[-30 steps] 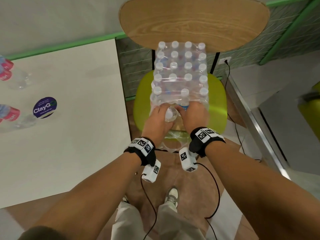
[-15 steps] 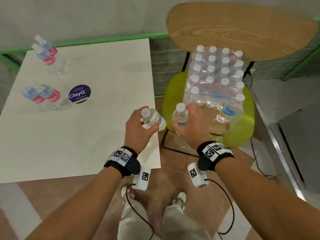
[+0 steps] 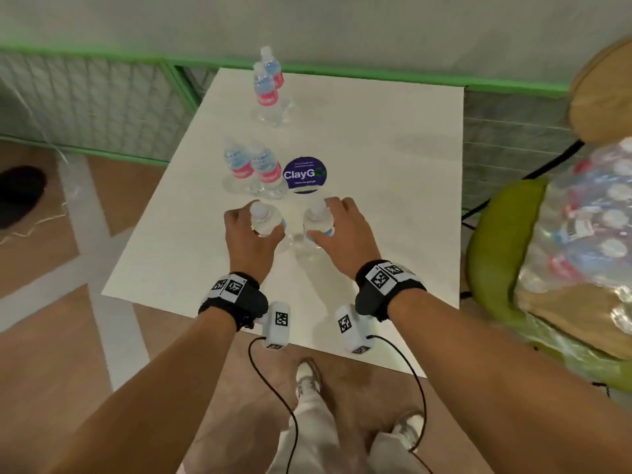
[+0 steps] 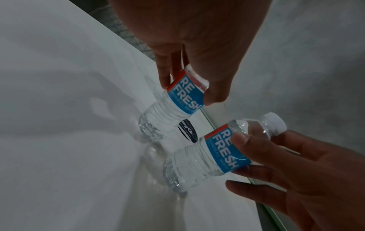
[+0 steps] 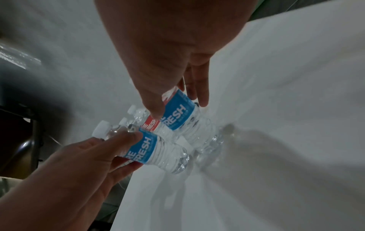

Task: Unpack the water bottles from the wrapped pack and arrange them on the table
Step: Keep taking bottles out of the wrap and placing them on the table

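On the white table (image 3: 376, 200), each hand grips a small clear water bottle with a blue and red label, upright, side by side. My left hand (image 3: 254, 232) holds the left bottle (image 3: 265, 220) (image 4: 177, 100) by its label. My right hand (image 3: 330, 222) holds the right bottle (image 3: 318, 218) (image 5: 183, 118) the same way. Both bases sit at the table surface, just in front of two standing bottles (image 3: 253, 165). Two more bottles (image 3: 268, 87) stand near the far edge. The wrapped pack (image 3: 588, 234) lies on the green chair at right.
A round purple ClayGo sticker (image 3: 304, 174) is stuck on the table beyond my hands. The green chair (image 3: 496, 241) with a wooden back stands close to the table's right edge. A green-framed mesh partition (image 3: 85, 97) runs behind. A dark object (image 3: 20, 193) lies on the floor at left.
Both hands pulled a bottle out of the pack on the chair, carried them left over the table edge, and now hold them upright on the table in front of the sticker.
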Available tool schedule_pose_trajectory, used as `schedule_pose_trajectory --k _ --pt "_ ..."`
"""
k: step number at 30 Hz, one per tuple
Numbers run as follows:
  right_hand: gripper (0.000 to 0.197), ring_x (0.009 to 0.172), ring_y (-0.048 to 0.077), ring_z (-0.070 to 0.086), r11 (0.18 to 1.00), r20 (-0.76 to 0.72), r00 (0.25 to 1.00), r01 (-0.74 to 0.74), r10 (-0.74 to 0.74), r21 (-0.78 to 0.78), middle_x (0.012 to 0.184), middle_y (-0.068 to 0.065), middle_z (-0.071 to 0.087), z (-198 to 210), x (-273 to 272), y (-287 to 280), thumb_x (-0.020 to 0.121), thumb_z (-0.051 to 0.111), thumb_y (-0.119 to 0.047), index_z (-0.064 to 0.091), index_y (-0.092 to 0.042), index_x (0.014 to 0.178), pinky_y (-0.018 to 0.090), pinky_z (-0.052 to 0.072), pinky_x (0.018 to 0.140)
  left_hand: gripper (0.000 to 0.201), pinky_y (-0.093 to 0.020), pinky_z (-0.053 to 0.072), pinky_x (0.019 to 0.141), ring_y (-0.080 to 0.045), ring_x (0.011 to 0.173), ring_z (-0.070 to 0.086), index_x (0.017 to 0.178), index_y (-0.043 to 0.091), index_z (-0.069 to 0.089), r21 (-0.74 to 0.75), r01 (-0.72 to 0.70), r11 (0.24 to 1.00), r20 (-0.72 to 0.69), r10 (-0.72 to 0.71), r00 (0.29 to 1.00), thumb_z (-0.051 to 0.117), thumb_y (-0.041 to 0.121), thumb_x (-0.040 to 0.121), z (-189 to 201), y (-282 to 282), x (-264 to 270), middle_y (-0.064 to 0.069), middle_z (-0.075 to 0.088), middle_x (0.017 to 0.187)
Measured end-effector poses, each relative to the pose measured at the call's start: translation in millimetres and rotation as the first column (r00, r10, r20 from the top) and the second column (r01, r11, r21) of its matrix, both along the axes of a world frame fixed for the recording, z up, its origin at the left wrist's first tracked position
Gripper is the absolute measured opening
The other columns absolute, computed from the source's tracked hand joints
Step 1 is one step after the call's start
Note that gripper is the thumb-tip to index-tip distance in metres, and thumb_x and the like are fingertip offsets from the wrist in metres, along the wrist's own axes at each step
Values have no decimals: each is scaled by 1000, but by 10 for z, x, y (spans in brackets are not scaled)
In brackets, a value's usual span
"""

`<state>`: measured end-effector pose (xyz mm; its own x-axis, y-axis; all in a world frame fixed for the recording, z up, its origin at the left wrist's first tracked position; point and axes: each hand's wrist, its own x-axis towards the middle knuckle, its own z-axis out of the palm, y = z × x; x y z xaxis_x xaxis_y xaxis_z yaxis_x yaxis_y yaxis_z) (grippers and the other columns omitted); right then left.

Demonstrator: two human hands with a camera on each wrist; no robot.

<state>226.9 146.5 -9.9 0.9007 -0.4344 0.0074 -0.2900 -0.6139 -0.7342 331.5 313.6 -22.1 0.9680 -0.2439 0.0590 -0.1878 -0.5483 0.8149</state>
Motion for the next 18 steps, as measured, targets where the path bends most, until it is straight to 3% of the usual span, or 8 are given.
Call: schedule_pose_trajectory --k 4,7,11,18 --pt "54 99 24 59 1000 7 1000 -3 3 3 120 3 48 -107 634 339 83 74 -31 49 -19 129 37 53 81 63 -22 44 88 -14 102 54 130 18 55 32 -18 999 -4 18 1000 82 24 73 -53 251 524 0 44 118" --pt "55 105 26 57 999 -2 1000 23 -23 -25 123 3 46 -163 988 524 82 75 -29 48 -18 128 41 55 82 61 -27 52 84 -12 100 52 128 20 55 9 -12 1000 -1 12 1000 82 26 74 -91 357 845 3 43 115" --pt "59 106 26 56 997 19 997 75 -75 -34 122 4 46 -174 1278 670 81 76 -28 45 -18 130 39 55 81 58 -22 53 77 -11 100 53 127 19 56 -7 26 1000 0 -26 1000 82 28 76 -111 371 1133 4 42 115" --pt "59 111 26 54 991 26 991 133 -132 -22 126 5 45 -227 1502 763 81 78 -31 43 -17 127 41 56 84 59 -33 56 86 -11 98 53 129 20 55 9 75 997 19 -75 997 82 26 76 -130 338 1353 0 45 119"
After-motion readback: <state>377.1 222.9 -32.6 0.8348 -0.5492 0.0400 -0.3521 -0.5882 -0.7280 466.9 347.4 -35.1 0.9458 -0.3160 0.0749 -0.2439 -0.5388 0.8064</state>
